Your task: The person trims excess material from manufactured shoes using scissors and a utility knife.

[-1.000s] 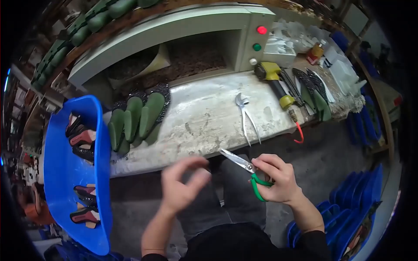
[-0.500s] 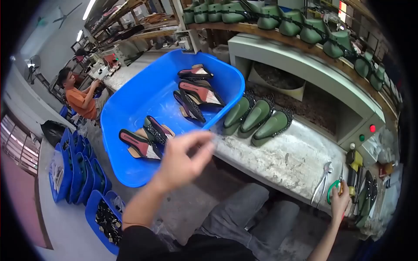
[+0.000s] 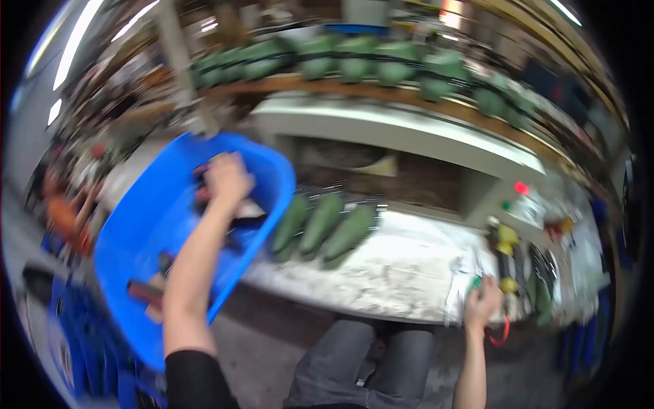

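Note:
My left hand (image 3: 229,178) is inside the blue tub (image 3: 127,235), over the dark shoes with pinkish soles (image 3: 249,208) at its far end. Motion smears its fingers, so whether they grip a shoe cannot be told. Another shoe with a reddish sole (image 3: 145,293) lies in the near end of the tub, partly behind my forearm. At the bench's right, my right hand (image 3: 482,305) is closed around the green handle of scissors (image 3: 475,282). A red curved strip (image 3: 503,332) hangs just below that hand.
Three green shoe lasts (image 3: 322,223) stand on the bench (image 3: 402,279) before a pale machine (image 3: 402,123). More lasts (image 3: 357,60) line the shelf above. Tools with yellow parts (image 3: 507,238) lie at right. A person in orange (image 3: 66,217) sits far left; blue bins (image 3: 75,334) stand below.
My left hand has moved from above the tub's near edge to the shoes at its far end. The view has swung right, and my right hand stays by the scissors.

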The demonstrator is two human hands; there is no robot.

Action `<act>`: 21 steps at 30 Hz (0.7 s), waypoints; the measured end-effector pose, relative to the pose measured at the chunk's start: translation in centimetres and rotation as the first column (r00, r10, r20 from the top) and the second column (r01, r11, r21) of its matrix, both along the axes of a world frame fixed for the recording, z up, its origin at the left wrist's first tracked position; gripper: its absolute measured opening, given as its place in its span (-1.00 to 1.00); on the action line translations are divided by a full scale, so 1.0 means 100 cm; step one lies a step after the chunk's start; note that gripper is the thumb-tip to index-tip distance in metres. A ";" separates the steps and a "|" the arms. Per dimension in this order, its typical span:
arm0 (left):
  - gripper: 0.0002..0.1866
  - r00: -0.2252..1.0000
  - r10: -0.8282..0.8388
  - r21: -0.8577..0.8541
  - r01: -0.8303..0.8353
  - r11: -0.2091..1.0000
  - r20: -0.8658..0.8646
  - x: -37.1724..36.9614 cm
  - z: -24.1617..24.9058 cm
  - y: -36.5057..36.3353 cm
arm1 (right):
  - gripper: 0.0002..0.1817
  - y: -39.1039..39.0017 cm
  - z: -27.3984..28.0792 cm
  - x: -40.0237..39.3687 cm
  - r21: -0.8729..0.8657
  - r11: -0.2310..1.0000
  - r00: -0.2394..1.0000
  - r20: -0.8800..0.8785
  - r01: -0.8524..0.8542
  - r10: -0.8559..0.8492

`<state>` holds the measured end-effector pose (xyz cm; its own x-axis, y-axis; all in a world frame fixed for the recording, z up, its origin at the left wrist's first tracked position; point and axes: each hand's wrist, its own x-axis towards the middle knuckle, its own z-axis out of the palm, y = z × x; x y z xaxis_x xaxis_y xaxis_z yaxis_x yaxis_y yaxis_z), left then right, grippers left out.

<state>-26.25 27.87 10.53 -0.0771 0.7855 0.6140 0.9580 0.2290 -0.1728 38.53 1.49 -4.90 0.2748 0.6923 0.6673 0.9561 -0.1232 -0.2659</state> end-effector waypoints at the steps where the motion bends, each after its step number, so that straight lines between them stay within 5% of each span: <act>1: -0.67 0.999 0.012 -0.042 -0.010 0.999 0.046 -0.011 -0.001 0.006 | -0.44 -0.005 0.004 -0.006 0.012 1.000 0.999 -0.046 0.021 -0.020; 3: -0.69 0.967 -0.175 -0.009 0.179 0.984 0.185 -0.028 0.008 -0.007 | -0.54 -0.011 0.026 -0.024 0.045 0.997 0.997 -0.051 0.058 -0.055; 11: -0.63 0.854 -0.232 0.353 0.062 0.933 0.465 -0.172 0.000 -0.012 | -0.64 -0.016 0.027 -0.033 0.031 0.980 0.974 -0.127 0.194 -0.189; 14: -0.59 0.753 -0.382 0.389 0.181 0.903 0.536 -0.236 0.019 -0.035 | -0.65 -0.019 0.019 -0.032 0.039 0.983 0.974 -0.147 0.181 -0.173; 21: -0.48 0.495 -0.645 0.454 0.461 0.763 0.582 -0.104 0.156 -0.154 | -0.64 -0.021 0.019 -0.047 0.130 0.981 0.975 -0.191 0.143 -0.117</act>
